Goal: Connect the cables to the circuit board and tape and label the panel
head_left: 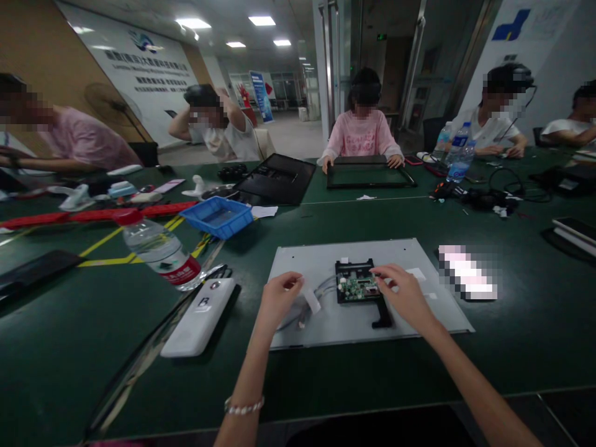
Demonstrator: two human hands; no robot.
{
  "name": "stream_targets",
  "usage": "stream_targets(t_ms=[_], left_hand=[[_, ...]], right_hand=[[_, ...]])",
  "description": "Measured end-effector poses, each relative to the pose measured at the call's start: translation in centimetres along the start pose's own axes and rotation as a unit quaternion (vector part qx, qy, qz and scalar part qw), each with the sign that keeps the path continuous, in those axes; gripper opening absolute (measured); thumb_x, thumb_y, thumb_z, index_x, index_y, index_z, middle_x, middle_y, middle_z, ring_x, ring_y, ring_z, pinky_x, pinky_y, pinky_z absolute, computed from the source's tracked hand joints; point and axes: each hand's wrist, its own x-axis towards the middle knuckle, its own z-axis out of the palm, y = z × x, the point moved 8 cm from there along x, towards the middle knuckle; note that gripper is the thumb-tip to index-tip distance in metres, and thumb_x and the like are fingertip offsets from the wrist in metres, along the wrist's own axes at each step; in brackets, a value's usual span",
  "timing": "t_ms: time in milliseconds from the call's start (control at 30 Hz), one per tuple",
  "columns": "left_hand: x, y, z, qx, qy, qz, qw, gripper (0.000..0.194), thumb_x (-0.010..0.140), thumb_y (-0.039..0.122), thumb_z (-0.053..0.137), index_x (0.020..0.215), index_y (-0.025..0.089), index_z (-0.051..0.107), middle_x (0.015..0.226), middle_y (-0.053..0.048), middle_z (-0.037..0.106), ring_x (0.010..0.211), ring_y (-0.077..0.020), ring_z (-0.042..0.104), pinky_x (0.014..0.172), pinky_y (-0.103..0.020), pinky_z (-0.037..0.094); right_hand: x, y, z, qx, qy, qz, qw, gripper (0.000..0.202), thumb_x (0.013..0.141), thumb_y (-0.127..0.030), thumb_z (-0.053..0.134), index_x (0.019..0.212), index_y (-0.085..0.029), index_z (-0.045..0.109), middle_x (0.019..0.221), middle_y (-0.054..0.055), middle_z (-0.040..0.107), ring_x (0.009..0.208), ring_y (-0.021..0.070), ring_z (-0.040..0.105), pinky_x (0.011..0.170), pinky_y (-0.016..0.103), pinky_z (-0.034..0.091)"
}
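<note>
A light grey panel [321, 332] lies flat on the green table. On it sits a black bracket [382, 313] carrying a green circuit board [356, 287]. My right hand [403, 295] is at the board's right edge, fingertips pinched together; anything between them is too small to name. To the left of the board, my left hand [282, 295] is closed in a pinch beside a whitish strip [311, 299], and whether it grips the strip is unclear. Grey cables [326, 287] run from the board toward the left hand.
Left of the panel are a white power bank [200, 320], a water bottle [162, 254] and a blue tray [218, 217]. A blurred phone [468, 273] lies right. Across the table, a person in pink [361, 133] touches a black frame [372, 184].
</note>
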Motion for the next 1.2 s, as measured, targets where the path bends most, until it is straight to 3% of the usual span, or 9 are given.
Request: stream_targets(t_ms=[100,267,400,533,700,833,933,1067,1200], left_hand=[[-0.7,0.4,1.1,0.059,-0.011,0.008,0.998,0.023,0.078,0.032,0.050,0.081,0.018,0.067,0.074,-0.002,0.067,0.068,-0.0164,0.060,0.066,-0.025,0.043],[-1.7,1.0,0.8,0.145,0.024,0.002,0.989,0.028,0.079,0.029,0.052,0.103,0.017,0.062,0.093,-0.006,0.066,0.078,-0.0187,0.061,0.075,-0.029,0.046],[-3.6,3.8,0.3,0.223,0.085,0.070,0.969,0.031,0.082,0.019,0.048,0.112,0.018,0.055,0.112,-0.009,0.058,0.102,-0.0238,0.055,0.090,-0.035,0.041],[-5.6,5.2,2.1,0.277,0.018,0.073,0.958,0.027,0.080,0.008,0.046,0.103,0.017,0.056,0.107,-0.010,0.060,0.101,-0.0242,0.055,0.088,-0.035,0.041],[-7.2,4.4,4.1,0.306,-0.026,0.049,0.951,0.030,0.084,0.007,0.041,0.111,0.017,0.050,0.112,-0.011,0.059,0.103,-0.0218,0.056,0.088,-0.033,0.041],[-7.2,4.1,4.4,0.326,-0.009,0.052,0.944,0.034,0.086,0.010,0.041,0.120,0.012,0.043,0.125,-0.015,0.052,0.114,-0.0237,0.051,0.093,-0.035,0.038],[-6.8,4.2,4.1,0.328,-0.005,0.042,0.944,0.034,0.084,0.010,0.043,0.118,0.013,0.046,0.122,-0.016,0.054,0.113,-0.0251,0.051,0.092,-0.037,0.040],[-6.6,5.2,3.1,0.308,0.018,0.057,0.949,0.033,0.083,0.014,0.048,0.115,0.014,0.048,0.124,-0.015,0.052,0.113,-0.0267,0.050,0.092,-0.040,0.040],[-7.4,6.7,2.4,0.274,0.057,0.113,0.953,0.031,0.086,0.024,0.048,0.116,0.017,0.050,0.127,-0.013,0.048,0.118,-0.0267,0.046,0.097,-0.041,0.038]], right_hand=[[-0.5,-4.6,2.8,-0.052,-0.057,-0.084,0.993,0.037,0.086,-0.019,0.045,0.122,-0.023,0.051,0.122,0.006,0.053,0.111,0.0197,0.050,0.097,0.039,0.042],[-1.3,-9.5,7.1,-0.138,-0.136,-0.202,0.960,0.044,0.082,-0.010,0.049,0.125,-0.016,0.048,0.126,0.008,0.051,0.118,0.0207,0.043,0.104,0.038,0.035],[-1.3,-10.4,9.4,-0.178,-0.155,-0.239,0.942,0.032,0.083,-0.010,0.049,0.114,-0.015,0.056,0.117,0.008,0.057,0.114,0.0216,0.046,0.099,0.037,0.038],[-1.4,-10.1,11.2,-0.200,-0.177,-0.251,0.930,0.017,0.083,-0.011,0.050,0.094,-0.014,0.062,0.100,0.008,0.063,0.102,0.0215,0.052,0.093,0.036,0.042],[-2.9,-9.5,12.1,-0.195,-0.183,-0.246,0.932,0.016,0.082,-0.010,0.050,0.091,-0.012,0.062,0.094,0.009,0.065,0.097,0.0201,0.056,0.095,0.036,0.041],[-5.5,-10.0,10.8,-0.166,-0.148,-0.245,0.944,0.018,0.084,-0.014,0.049,0.097,-0.015,0.062,0.100,0.008,0.065,0.113,0.0218,0.050,0.104,0.040,0.035],[-6.8,-9.3,8.3,-0.125,-0.118,-0.214,0.962,0.024,0.086,-0.018,0.049,0.107,-0.019,0.059,0.108,0.006,0.063,0.118,0.0213,0.047,0.104,0.041,0.034],[-5.7,-4.5,3.0,-0.109,-0.060,-0.109,0.986,0.030,0.086,-0.019,0.047,0.114,-0.021,0.058,0.115,0.006,0.061,0.116,0.0213,0.049,0.100,0.042,0.039],[-3.6,1.2,-0.9,-0.129,-0.058,-0.025,0.990,0.027,0.084,-0.022,0.050,0.109,-0.020,0.060,0.110,0.007,0.063,0.104,0.0214,0.055,0.094,0.040,0.043]])
